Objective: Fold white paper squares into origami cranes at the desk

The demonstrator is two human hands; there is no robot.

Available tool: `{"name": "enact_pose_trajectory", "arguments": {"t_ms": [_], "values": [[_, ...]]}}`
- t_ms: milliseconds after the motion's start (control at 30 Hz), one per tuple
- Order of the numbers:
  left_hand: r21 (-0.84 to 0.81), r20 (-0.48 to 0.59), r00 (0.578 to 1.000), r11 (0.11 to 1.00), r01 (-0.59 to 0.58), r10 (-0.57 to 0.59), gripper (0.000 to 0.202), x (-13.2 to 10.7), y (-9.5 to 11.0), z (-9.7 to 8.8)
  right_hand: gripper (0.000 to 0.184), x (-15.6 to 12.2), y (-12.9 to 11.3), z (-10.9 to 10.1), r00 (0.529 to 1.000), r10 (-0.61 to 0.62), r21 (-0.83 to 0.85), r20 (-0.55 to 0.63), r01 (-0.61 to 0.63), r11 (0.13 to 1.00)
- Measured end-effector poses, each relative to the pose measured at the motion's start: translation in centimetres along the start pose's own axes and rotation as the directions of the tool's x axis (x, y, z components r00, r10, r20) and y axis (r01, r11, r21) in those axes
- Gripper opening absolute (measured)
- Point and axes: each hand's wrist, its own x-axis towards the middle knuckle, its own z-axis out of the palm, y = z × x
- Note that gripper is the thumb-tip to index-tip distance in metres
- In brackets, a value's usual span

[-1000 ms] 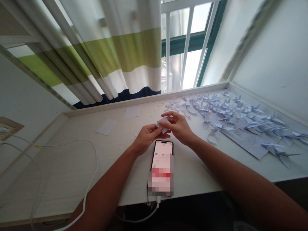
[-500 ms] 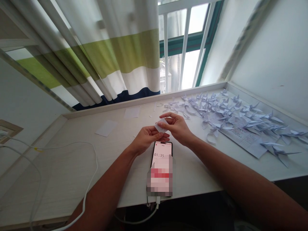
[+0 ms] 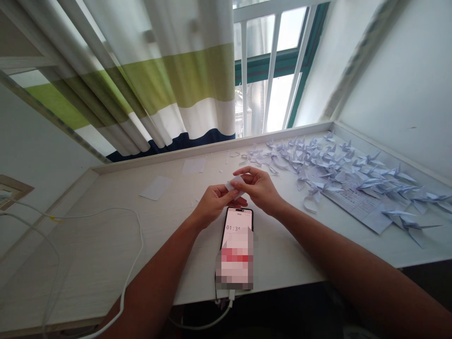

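A small folded piece of white paper (image 3: 236,183) is held between both hands above the desk. My left hand (image 3: 212,202) grips its lower left side, the thumb lying on top. From the right, my right hand (image 3: 259,188) pinches the same paper with thumb and fingers, partly covering it. A phone (image 3: 235,245) showing a timer lies just below the hands, a white cable plugged into its lower end. Many folded paper cranes (image 3: 321,155) are heaped to the right, some of them on a printed sheet (image 3: 356,207).
Two white paper squares, one nearer (image 3: 156,188) and one farther (image 3: 194,165), lie on the left half of the desk (image 3: 183,282). A white cable (image 3: 141,235) loops along the left side. Raised boards edge the desk under a curtain (image 3: 169,75) and barred window.
Both hands stay in nearly the same place. The left thumb has shifted up onto the paper, and the paper sits at a slightly different angle.
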Motion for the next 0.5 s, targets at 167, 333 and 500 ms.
{"name": "enact_pose_trajectory", "arguments": {"t_ms": [167, 333, 500], "values": [[-0.058, -0.082, 0.996, 0.998, -0.034, 0.029, 0.042, 0.23, 0.01, -0.22, 0.019, -0.01, -0.57, -0.53, 0.980, -0.189, -0.208, -0.059, 0.174, 0.963], [-0.098, -0.095, 0.994, 0.994, -0.057, 0.048, 0.044, 0.39, -0.09, -0.36, 0.015, -0.19, -0.69, -0.99, 0.951, -0.290, -0.497, 0.106, 0.304, 0.813], [-0.053, -0.077, 0.995, 0.997, -0.064, 0.060, 0.048, 0.50, -0.55, -0.26, 0.015, 0.09, -0.21, -1.03, 0.965, -0.246, -0.433, 0.091, 0.261, 0.863]]}}
